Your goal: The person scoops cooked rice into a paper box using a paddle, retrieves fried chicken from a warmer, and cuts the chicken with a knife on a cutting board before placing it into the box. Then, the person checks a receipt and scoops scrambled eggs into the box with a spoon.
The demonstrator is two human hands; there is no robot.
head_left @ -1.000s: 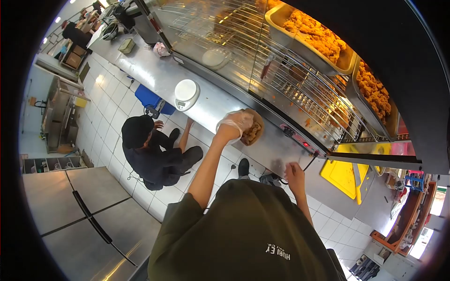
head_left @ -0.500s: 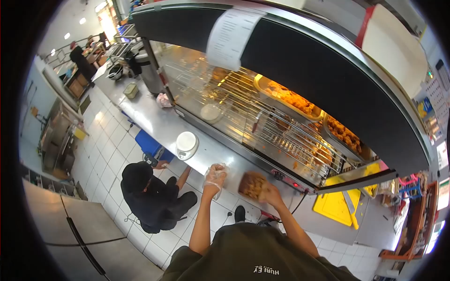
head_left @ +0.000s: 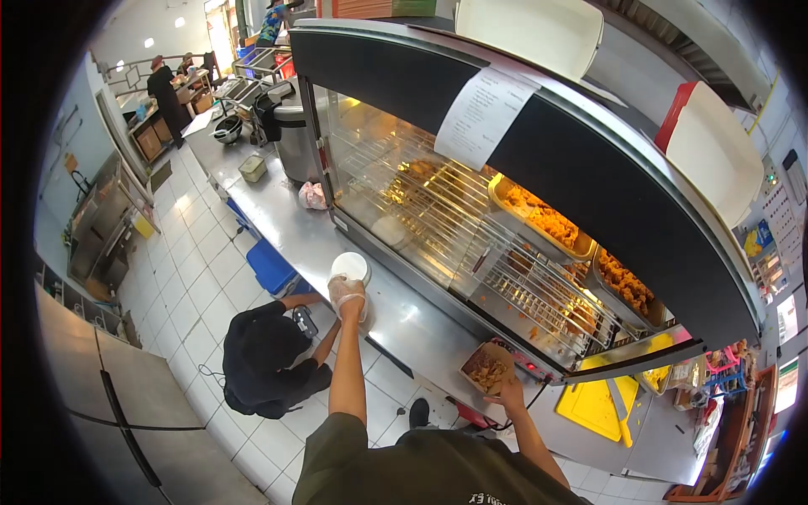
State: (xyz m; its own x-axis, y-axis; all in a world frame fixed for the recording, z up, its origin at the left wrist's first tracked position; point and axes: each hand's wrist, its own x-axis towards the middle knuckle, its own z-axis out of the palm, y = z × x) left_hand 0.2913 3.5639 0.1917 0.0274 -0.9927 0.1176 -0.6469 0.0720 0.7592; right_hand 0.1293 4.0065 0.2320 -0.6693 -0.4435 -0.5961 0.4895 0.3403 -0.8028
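My left hand (head_left: 347, 296), in a clear plastic glove, is at the near edge of the round white scale (head_left: 350, 267) on the steel counter. Its fingers overlap the scale's front, and how they close there is hard to make out. Further right, my right hand (head_left: 510, 393) is bare and grips the side of an open brown paper box (head_left: 486, 368). Pieces of brown food lie inside the box, which is over the counter in front of the heated display case.
A person in black (head_left: 268, 358) crouches left of the counter. The display case (head_left: 421, 219) with trays of fried food (head_left: 539, 215) runs along the counter's back. A knife (head_left: 621, 408) lies on a yellow cutting board (head_left: 589, 408) at right. A blue bin (head_left: 271, 268) stands below.
My left hand has gone from the food box to the scale. My right hand has taken hold of the box, which is now further right. The view has shifted, and the crouching person has bent lower.
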